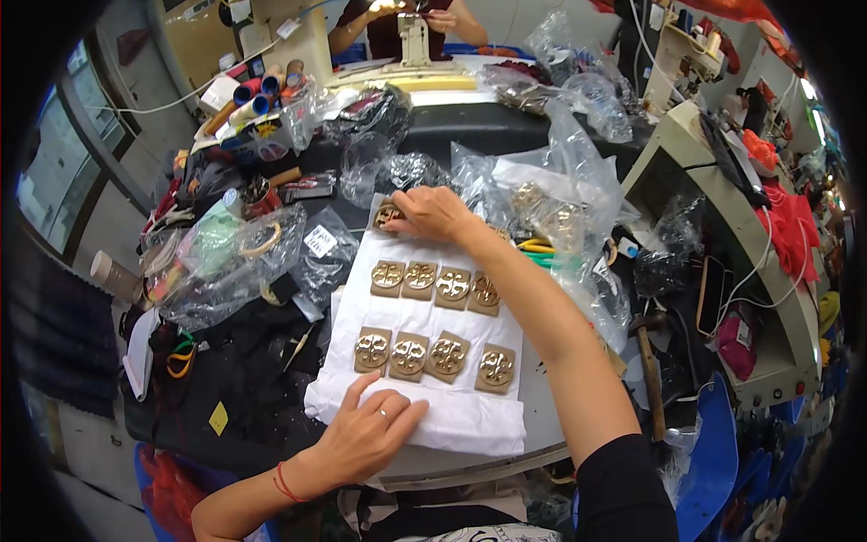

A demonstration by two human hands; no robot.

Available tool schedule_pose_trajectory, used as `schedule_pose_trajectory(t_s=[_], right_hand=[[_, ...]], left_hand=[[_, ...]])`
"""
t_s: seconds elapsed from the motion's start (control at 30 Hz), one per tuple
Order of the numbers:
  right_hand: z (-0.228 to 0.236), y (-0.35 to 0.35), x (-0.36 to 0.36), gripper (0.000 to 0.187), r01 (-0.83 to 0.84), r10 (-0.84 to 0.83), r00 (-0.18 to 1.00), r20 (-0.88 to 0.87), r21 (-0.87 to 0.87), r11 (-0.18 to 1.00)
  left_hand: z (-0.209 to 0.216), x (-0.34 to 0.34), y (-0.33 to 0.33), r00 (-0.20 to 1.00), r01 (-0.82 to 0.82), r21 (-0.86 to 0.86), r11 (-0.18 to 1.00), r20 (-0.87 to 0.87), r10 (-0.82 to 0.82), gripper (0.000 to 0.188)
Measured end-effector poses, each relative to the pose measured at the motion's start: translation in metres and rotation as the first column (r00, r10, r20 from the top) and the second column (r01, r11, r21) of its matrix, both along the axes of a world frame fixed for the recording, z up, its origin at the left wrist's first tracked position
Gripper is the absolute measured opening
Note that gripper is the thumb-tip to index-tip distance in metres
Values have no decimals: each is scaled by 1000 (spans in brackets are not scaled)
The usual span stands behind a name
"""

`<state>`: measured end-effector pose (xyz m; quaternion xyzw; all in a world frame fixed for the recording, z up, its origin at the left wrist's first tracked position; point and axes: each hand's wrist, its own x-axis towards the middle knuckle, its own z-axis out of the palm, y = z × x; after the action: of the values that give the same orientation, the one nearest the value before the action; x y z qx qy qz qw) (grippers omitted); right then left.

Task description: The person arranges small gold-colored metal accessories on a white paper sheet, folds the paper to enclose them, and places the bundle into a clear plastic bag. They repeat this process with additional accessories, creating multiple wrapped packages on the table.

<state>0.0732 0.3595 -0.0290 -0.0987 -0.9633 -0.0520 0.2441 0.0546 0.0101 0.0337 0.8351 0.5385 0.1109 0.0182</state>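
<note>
A white sheet [452, 420], cloth or paper, is spread in front of me. On it lie two rows of brown square patches [409, 356], each with a shiny gold-coloured metal ornament. At the sheet's far left corner, my right hand [435, 215] pinches another such patch [388, 215] between thumb and fingers, partly covering it. My right forearm crosses above the sheet's right side. My left hand [366, 432] rests at the near edge with fingers apart and nothing in it. Its index fingertip is just below the nearest left patch; whether they touch I cannot tell.
Clear plastic bags [569, 199] crowd the right and far side, with more bags [235, 262] at left. A hammer [650, 375] lies right of the sheet, orange-handled scissors [181, 359] at left. Across the table a person works at a sewing machine [414, 41].
</note>
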Motion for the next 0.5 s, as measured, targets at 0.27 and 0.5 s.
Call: schedule_pose_trajectory(t_s=[0.27, 0.5], right_hand=[[-11, -3, 4, 39, -74, 114, 971, -212, 191, 979], [-1, -1, 0, 39, -82, 107, 983, -149, 165, 983]], left_hand=[[-7, 9, -23, 965, -75, -111, 991, 242, 100, 56], [4, 1, -13, 976, -1, -253, 967, 210, 56, 58]])
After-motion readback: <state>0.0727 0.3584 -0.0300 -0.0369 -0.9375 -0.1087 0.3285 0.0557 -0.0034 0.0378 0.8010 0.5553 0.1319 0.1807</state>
